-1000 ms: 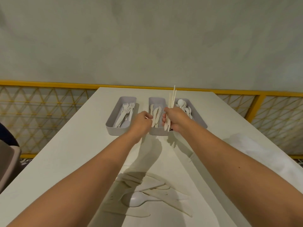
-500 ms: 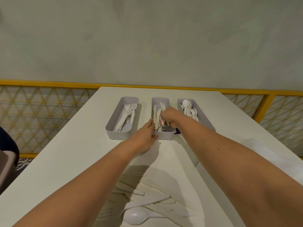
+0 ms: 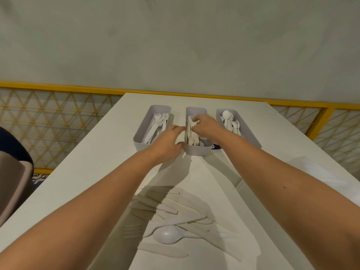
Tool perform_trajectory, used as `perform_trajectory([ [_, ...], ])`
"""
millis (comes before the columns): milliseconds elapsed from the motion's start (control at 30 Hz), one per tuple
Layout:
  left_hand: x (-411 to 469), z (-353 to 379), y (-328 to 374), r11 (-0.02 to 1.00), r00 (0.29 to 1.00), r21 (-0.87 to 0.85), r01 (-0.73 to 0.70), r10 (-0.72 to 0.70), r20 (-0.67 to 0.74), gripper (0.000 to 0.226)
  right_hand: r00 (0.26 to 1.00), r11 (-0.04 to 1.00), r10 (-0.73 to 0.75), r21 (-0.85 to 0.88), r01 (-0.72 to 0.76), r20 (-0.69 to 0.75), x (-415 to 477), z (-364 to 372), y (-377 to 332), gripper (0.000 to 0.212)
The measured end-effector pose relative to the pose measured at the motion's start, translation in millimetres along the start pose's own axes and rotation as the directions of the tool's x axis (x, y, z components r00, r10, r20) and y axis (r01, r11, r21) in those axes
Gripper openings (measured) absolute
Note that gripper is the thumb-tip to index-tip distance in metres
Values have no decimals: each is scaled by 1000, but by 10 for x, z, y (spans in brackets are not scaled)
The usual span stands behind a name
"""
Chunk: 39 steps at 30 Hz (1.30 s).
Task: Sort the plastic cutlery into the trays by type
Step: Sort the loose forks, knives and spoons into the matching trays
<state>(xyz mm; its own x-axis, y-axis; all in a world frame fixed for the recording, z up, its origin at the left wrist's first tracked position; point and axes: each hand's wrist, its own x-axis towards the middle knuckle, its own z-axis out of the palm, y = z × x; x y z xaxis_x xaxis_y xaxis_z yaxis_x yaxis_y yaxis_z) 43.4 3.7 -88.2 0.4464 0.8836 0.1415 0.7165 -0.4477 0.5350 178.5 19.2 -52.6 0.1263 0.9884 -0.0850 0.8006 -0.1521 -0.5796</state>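
Observation:
Three grey trays stand side by side at the far end of the white table. The left tray holds forks, the middle tray holds knives, the right tray holds spoons. My right hand is down inside the middle tray, fingers closed on the knives lying there. My left hand rests against the middle tray's left wall, fingers apart and holding nothing. A loose pile of white cutlery lies near me, with a white spoon on top and a fork beside it.
A yellow railing with lattice runs behind the table's far edge. A chair and part of a person in dark clothing sit at the left. A small blue object shows between the middle and right trays.
My right hand, which held knives upright above the trays, has lowered them into the middle tray. My left hand has opened and moved to that tray's left wall.

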Motion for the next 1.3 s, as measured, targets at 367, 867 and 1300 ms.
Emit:
perform_trajectory([
  [367, -793, -476, -393, 986, 983, -77, 145, -135, 123, 9, 944, 966, -257, 87, 244, 207, -735, 321, -123, 17],
  [867, -1407, -594, -840, 889, 870, 73, 452, -457, 183, 37, 780, 894, -370, -34, 446, 504, -1246, 643, -179, 10],
  [1300, -1447, -542, -797, 846, 865, -183, 502, -487, 123, 8, 698, 804, -313, -211, 556, 644, -1470, 592, 11, 42],
])
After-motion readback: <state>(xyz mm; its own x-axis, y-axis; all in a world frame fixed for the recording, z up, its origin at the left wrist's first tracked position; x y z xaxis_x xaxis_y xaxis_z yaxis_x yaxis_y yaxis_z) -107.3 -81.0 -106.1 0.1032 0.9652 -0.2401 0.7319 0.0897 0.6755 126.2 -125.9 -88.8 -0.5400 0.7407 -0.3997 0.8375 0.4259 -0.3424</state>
